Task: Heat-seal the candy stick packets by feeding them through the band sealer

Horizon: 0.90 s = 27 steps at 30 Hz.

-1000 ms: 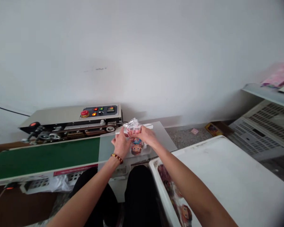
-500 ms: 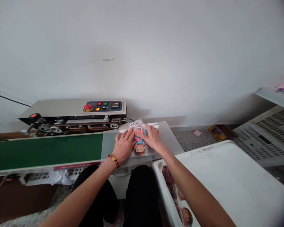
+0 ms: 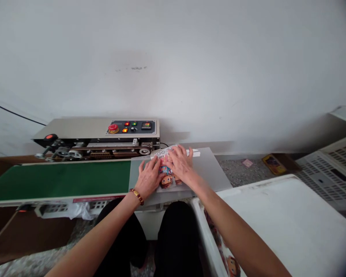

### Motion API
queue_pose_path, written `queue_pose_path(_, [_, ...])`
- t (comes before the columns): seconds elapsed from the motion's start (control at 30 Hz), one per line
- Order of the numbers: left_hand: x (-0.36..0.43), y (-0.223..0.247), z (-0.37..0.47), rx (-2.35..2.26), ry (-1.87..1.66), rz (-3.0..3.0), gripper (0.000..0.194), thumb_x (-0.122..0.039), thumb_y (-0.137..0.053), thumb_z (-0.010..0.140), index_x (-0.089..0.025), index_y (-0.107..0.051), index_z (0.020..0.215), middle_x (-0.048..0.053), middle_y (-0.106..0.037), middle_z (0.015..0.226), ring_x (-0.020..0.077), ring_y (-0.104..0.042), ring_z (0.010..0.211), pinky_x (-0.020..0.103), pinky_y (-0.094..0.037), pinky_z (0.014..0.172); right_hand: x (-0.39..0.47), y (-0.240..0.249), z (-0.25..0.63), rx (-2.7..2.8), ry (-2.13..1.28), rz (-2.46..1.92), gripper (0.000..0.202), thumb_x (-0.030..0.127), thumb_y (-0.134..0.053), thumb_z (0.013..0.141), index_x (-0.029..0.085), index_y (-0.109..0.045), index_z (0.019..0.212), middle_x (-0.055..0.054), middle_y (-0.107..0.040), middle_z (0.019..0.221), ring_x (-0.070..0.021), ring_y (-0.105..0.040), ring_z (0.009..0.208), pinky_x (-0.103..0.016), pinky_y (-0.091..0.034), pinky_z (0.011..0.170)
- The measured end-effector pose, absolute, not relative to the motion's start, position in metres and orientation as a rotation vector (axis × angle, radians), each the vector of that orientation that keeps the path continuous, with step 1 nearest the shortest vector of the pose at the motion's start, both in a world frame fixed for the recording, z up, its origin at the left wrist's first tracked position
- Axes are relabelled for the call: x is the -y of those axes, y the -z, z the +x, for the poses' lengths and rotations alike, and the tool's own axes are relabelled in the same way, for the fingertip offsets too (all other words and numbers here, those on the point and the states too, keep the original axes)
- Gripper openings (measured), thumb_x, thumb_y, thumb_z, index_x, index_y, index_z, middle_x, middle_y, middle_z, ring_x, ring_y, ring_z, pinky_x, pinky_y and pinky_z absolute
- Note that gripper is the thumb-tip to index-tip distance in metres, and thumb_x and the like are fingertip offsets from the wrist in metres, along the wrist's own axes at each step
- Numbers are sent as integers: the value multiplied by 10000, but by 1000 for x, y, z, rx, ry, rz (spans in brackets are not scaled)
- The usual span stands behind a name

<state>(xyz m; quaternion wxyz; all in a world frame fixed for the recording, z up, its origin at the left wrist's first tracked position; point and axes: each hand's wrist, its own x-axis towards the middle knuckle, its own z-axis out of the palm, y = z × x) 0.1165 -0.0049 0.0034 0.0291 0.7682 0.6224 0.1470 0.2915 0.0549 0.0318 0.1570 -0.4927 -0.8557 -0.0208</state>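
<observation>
A clear plastic packet (image 3: 166, 181) printed with cartoon faces and bright lettering lies on the grey translucent sheet (image 3: 213, 169) at the belt's right end. My left hand (image 3: 148, 175) rests on the packet's left side, fingers spread and slightly bent, a beaded bracelet at the wrist. Across the packet's upper right, my right hand (image 3: 181, 162) lies with its fingers apart, covering part of the print. Just left of the packet's top edge stands the band sealing machine (image 3: 98, 129), its panel lamps lit. Its green conveyor belt (image 3: 75, 179) runs left from the sheet.
A white foam box (image 3: 200, 215) holding more printed packets stands at my right, partly covered by a white lid (image 3: 276, 215). Farther right are plastic crates (image 3: 331, 169) and a small carton (image 3: 278, 163) on the floor. Below the belt sits a brown cardboard box (image 3: 31, 234).
My right hand has shifted up and left over the packet, its fingers now nearer the top edge. The left hand stays on the packet's left side. The view has moved slightly left.
</observation>
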Motion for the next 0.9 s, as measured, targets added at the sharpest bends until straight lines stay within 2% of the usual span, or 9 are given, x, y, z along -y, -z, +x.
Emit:
queue_pose_path(0.2, [8, 1, 91, -1975, -400, 2358, 486, -406, -551, 993, -223, -543, 1443, 133, -506, 1558, 337, -459, 1430, 613, -335, 1184, -47, -21, 305, 2530, 59, -1412, 356, 367, -538, 1022, 240, -621, 1344, -126, -555, 1487, -355, -379, 1440, -704, -157, 1190])
queue_pose_path(0.37, [0, 4, 83, -1884, -404, 2426, 496, -415, -521, 1005, -243, -514, 1470, 119, -507, 1561, 322, -450, 1445, 616, -317, 1195, -42, -38, 304, 2546, 26, -1494, 328, 317, -537, 1002, 208, -658, 1287, -150, -545, 1497, -379, -376, 1446, -729, -153, 1179])
queue_pose_path(0.53, [-4, 0, 89, -1824, -388, 2486, 492, -406, -507, 1014, -259, -494, 1483, 121, -494, 1571, 333, -410, 1474, 638, -316, 1185, -44, -47, 290, 2678, -23, -1279, 352, 265, -477, 1025, 225, -607, 1350, -111, -604, 1447, -318, -406, 1430, -700, -149, 1197])
queue_pose_path(0.63, [-2, -6, 94, -1842, -372, 2487, 488, -424, -521, 1007, -275, -509, 1472, 108, -503, 1566, 355, -385, 1485, 654, -314, 1181, -45, -37, 292, 2700, -49, -1253, 335, 266, -495, 1020, 229, -630, 1324, -99, -624, 1430, -317, -445, 1392, -691, -152, 1199])
queue_pose_path(0.77, [-2, -11, 105, -1770, -340, 2487, 505, -403, -492, 1024, -257, -458, 1506, 121, -452, 1601, 323, -415, 1472, 644, -295, 1202, -45, -31, 297, 2636, -41, -1262, 340, 271, -493, 1023, 222, -635, 1328, -97, -620, 1442, -309, -449, 1393, -668, -156, 1206])
queue_pose_path(0.9, [-3, -8, 106, -1783, -373, 2394, 524, -372, -434, 1046, -200, -395, 1540, 170, -402, 1622, 294, -453, 1454, 632, -302, 1203, -45, -32, 297, 2667, -21, -1242, 330, 293, -471, 1040, 217, -651, 1306, -91, -635, 1426, -317, -441, 1404, -694, -123, 1203])
